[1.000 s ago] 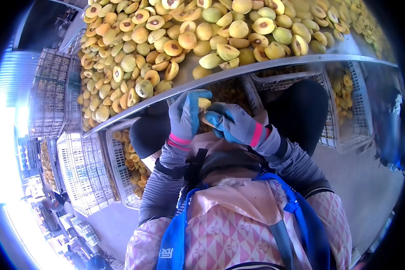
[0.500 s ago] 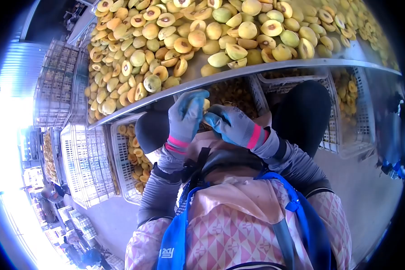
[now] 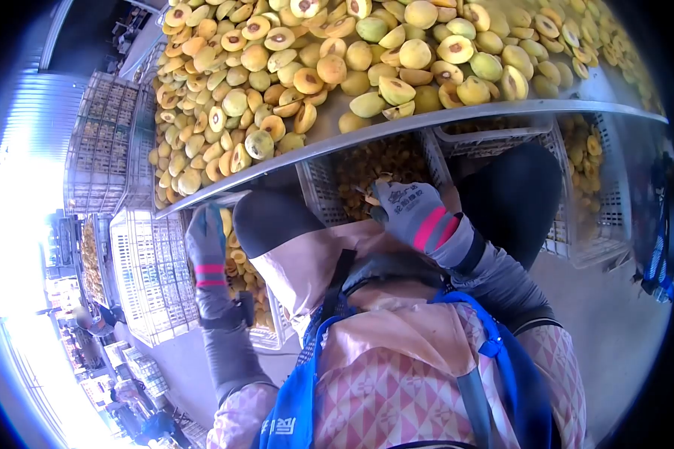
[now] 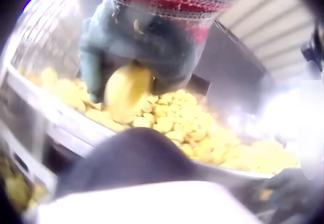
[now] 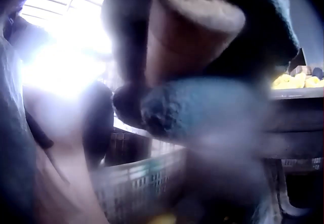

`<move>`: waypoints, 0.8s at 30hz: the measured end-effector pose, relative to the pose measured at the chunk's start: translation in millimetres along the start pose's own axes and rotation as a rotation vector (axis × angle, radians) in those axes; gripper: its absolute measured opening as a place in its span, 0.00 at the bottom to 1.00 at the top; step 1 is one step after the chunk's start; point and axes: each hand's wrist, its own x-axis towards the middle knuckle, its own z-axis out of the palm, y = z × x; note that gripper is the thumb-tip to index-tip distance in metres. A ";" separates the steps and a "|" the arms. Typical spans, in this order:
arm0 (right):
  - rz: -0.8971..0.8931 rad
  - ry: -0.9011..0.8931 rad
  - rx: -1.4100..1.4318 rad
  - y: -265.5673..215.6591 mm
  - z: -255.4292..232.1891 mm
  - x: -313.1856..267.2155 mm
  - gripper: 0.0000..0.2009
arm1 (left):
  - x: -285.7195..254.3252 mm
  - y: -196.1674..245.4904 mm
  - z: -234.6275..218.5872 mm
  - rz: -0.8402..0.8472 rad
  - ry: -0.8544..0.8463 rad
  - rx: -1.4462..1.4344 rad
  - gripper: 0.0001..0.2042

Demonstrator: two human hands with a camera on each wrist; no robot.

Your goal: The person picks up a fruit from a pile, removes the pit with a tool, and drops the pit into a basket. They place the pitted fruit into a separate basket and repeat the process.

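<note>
My left hand [image 3: 206, 238], in a grey glove with a teal palm, is above the left crate of fruit pieces [image 3: 241, 263]. In the left wrist view, a blurred yellow peach half [image 4: 126, 92] sits between its thumb and fingers. My right hand [image 3: 413, 213], gloved the same way, is in front of the lap, close to the middle crate. It grips a round wooden handle [image 5: 195, 32], whose pale blunt end faces the right wrist camera. The handle's other end is hidden in the glove. Beyond the hands, halved peaches [image 3: 307, 78] cover the metal table.
A metal table edge [image 3: 404, 120] runs across in front of the knees. Below it stand a middle crate of darker pieces [image 3: 382, 168] and a right crate [image 3: 610, 194] with yellow halves. Stacked white crates [image 3: 153, 273] stand at the left, and a person [image 3: 97, 320] is farther back.
My left hand has left the right hand and swung left over the left crate, taking the peach half along. My right hand has shifted slightly right and down.
</note>
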 end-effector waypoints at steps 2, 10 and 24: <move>0.035 -0.080 -0.039 -4.5 -5.2 -0.5 0.14 | -9.2 46.7 -2.5 0.486 0.136 0.754 0.14; 0.003 0.092 0.121 -4.2 -15.8 2.2 0.17 | 86.7 154.7 150.6 0.503 -0.089 0.827 0.16; -0.011 0.394 0.625 -2.8 -41.4 22.7 0.19 | 68.0 156.8 185.6 0.473 -0.244 -0.177 0.20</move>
